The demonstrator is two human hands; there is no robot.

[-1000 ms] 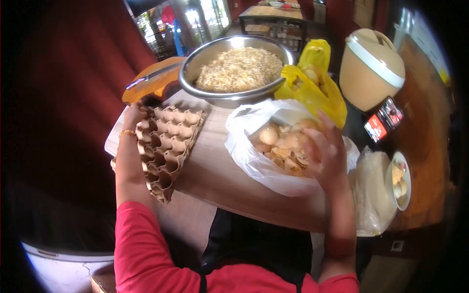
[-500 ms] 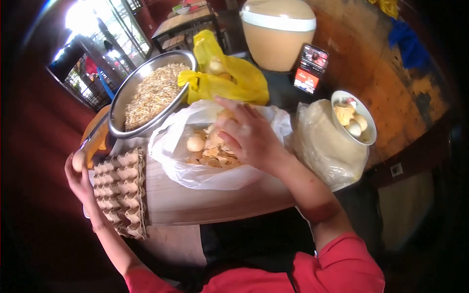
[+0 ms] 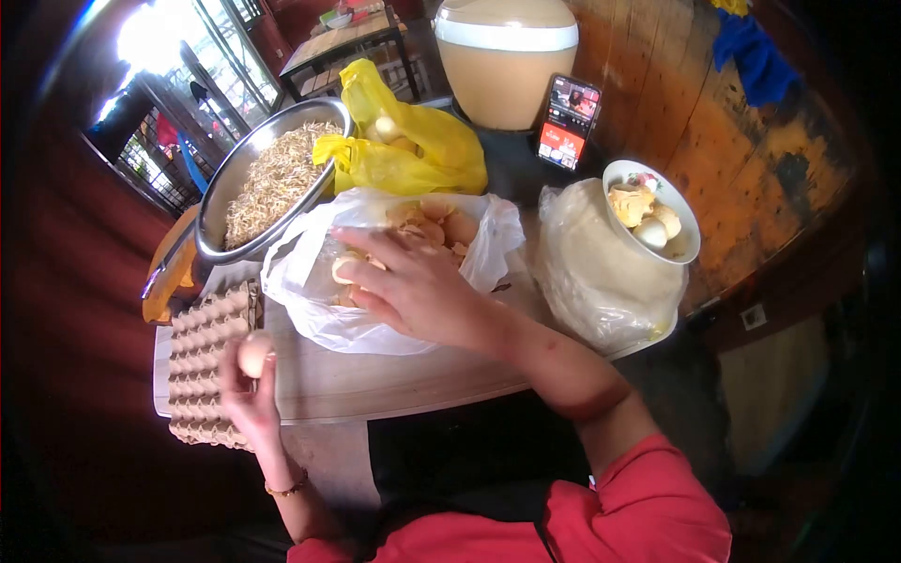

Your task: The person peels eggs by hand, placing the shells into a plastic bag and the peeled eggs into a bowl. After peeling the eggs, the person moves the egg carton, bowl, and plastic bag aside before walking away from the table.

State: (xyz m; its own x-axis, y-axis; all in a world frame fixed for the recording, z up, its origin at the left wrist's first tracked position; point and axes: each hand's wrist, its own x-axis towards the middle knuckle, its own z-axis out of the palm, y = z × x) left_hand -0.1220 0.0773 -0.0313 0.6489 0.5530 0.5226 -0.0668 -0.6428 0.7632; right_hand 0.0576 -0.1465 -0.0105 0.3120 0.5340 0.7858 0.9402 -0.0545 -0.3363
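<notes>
My left hand point(image 3: 251, 394) is closed around a pale brown egg point(image 3: 254, 355), held above the right edge of a cardboard egg tray point(image 3: 211, 342). Over an open white plastic bag point(image 3: 310, 314), my right hand point(image 3: 404, 281) reaches with fingers spread. Its fingertips overlap another egg point(image 3: 343, 268) inside the bag. Broken eggshells point(image 3: 436, 223) lie around that egg, partly covered by my right hand.
Behind the bag stand a steel bowl point(image 3: 214, 225) of dry husks and a yellow plastic bag point(image 3: 413, 169) with eggs. To the right are a phone point(image 3: 568, 122), a clear plastic bag point(image 3: 601, 281), a white bowl point(image 3: 690, 246) with peeled eggs, and a lidded beige container point(image 3: 505, 80).
My left hand has brought its egg rightward and nearer to me, across the tray. My right hand has lowered leftward onto the egg in the white bag. The view has shifted slightly.
</notes>
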